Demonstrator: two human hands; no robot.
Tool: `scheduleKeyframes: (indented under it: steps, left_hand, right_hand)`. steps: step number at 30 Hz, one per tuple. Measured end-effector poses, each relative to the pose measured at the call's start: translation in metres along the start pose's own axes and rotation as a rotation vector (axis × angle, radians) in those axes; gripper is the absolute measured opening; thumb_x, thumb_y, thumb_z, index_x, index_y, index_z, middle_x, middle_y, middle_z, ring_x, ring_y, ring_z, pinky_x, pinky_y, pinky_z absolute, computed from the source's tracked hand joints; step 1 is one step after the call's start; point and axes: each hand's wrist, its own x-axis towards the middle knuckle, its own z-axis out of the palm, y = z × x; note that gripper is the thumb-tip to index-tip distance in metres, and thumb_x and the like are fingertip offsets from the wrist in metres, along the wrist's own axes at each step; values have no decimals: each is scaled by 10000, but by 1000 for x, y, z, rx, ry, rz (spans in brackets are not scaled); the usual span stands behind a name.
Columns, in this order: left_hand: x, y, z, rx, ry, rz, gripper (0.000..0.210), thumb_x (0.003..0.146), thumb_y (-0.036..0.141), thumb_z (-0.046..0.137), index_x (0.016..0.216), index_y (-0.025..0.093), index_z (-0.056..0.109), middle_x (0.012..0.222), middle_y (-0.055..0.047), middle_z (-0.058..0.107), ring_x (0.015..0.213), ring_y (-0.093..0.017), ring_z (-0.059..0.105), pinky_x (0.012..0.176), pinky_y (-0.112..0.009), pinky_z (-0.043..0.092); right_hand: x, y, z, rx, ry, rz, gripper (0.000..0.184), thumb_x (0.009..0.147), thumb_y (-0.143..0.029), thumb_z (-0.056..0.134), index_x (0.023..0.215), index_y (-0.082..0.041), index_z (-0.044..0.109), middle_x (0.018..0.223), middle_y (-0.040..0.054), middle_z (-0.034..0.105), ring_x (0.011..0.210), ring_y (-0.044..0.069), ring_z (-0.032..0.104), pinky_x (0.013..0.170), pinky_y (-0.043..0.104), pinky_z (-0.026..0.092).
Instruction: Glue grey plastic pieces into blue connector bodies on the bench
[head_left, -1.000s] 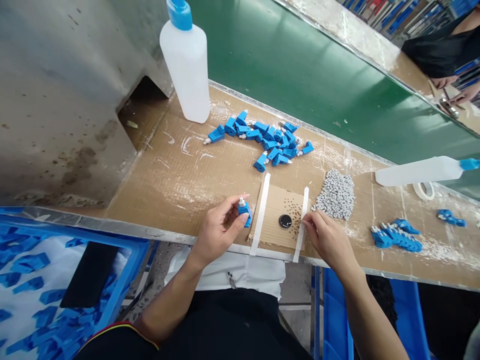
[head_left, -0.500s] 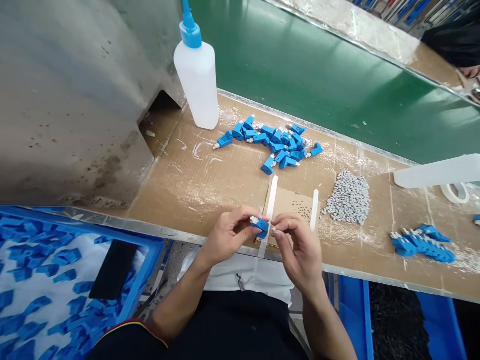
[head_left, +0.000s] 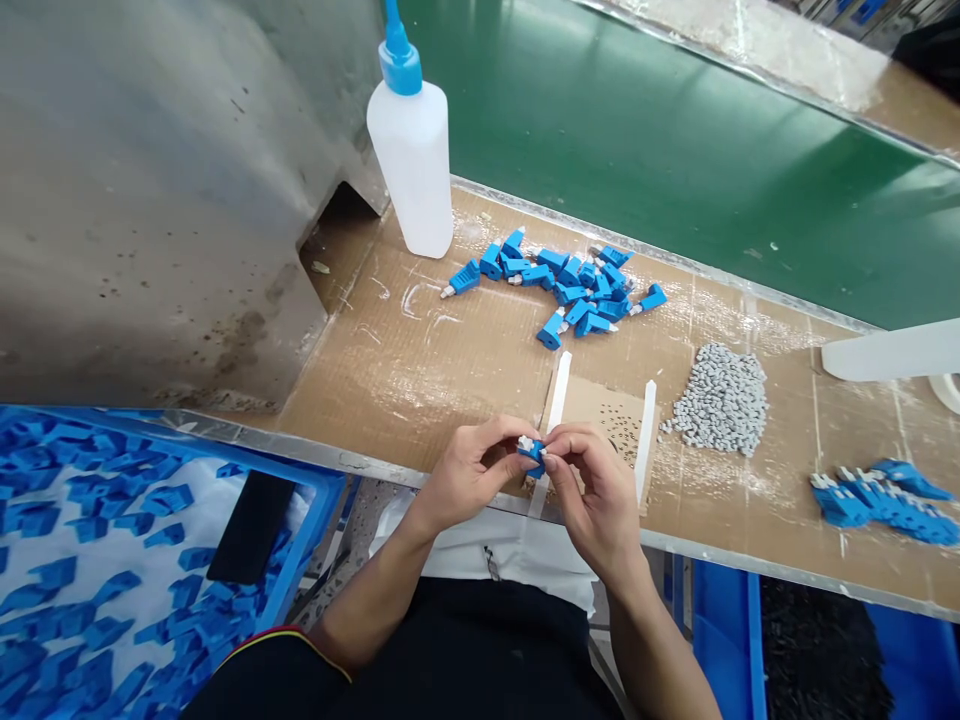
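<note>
A small blue plastic part [head_left: 533, 456] with a pale tip sits between my two hands, above the near edge of the bench. My left hand [head_left: 474, 468] pinches it by its left side, thumb and forefinger closed. From the right, my right hand [head_left: 596, 490] presses thumb and forefinger against it; the small grey piece in that pinch is mostly hidden by the fingertips. Just beyond, a cardboard pad [head_left: 592, 405] carries tiny dark bits between two white strips. A heap of small grey pieces [head_left: 720, 400] lies to its right.
Blue parts with pale tips [head_left: 577, 285] lie scattered behind the pad, more in a row [head_left: 881, 500] at right. A white squeeze bottle [head_left: 412, 165] stands by a metal housing [head_left: 150, 200]. Blue bins [head_left: 330, 520] flank me below; a black phone-like slab [head_left: 251, 527] rests in the left one.
My right fingertips have closed the small gap and now touch the blue part, bringing the small grey piece against it. The blue part has turned slightly. The whole view has shifted a little.
</note>
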Motion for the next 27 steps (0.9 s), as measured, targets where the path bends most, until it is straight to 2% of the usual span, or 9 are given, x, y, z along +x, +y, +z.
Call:
scheduleKeyframes:
  steps: [3,6,12,16,19,22,24,27]
  left_hand:
    - [0,0,0,11,-4,-7,227,964,399,693,1024,186,744,821,-30,755,686,-139,682,651,-232,547]
    - [1,0,0,42,-15,-1,213,975,377,678,1017,188,766,868,-50,787,752,-164,722,698,-248,577]
    - [4,1,-4,169,-75,150,207,1001,329,643,1019,199,803,936,-81,826,873,-204,768,826,-304,602]
    - [3,1,-1,114,-11,206,216,985,370,671,1017,213,816,1019,-109,823,950,-222,774,861,-333,623]
    - [-1,4,6,48,58,151,228,958,389,711,1056,215,821,1075,-120,808,979,-227,772,827,-316,635]
    - [-8,11,17,34,74,21,370,922,433,748,1203,195,782,1114,-131,812,977,-248,787,815,-318,655]
    - [-10,15,25,54,104,-43,422,938,457,719,1254,179,748,1125,-133,818,950,-254,799,818,-335,667]
    - [-8,23,37,111,125,-53,364,996,449,626,1200,174,748,1120,-129,821,906,-240,807,808,-330,671]
  right_hand:
    - [-1,1,1,-18,3,-2,138,1017,-175,545,906,-238,596,900,43,668,841,179,661,690,292,548]
    - [-2,2,0,-42,-20,11,140,1017,-167,539,915,-240,601,924,46,675,860,181,669,711,296,555]
    - [-4,3,-6,-32,-66,41,162,1006,-165,554,884,-242,629,883,37,686,822,182,681,705,297,576]
    - [-7,7,-10,76,-34,17,73,993,-209,602,955,-238,657,947,56,708,838,188,693,691,301,600]
    - [-12,10,-8,99,-8,-12,90,990,-205,611,1063,-236,653,1012,61,710,744,155,667,642,279,595]
    - [-15,9,-3,37,50,-81,85,989,-186,611,1049,-235,647,1005,60,704,728,148,664,622,268,591]
    - [-16,6,0,-29,129,-124,92,986,-179,612,1049,-236,646,973,58,701,732,156,670,621,273,594]
    - [-17,0,3,-123,239,-157,116,983,-158,605,1056,-236,652,899,41,682,683,150,650,606,275,585]
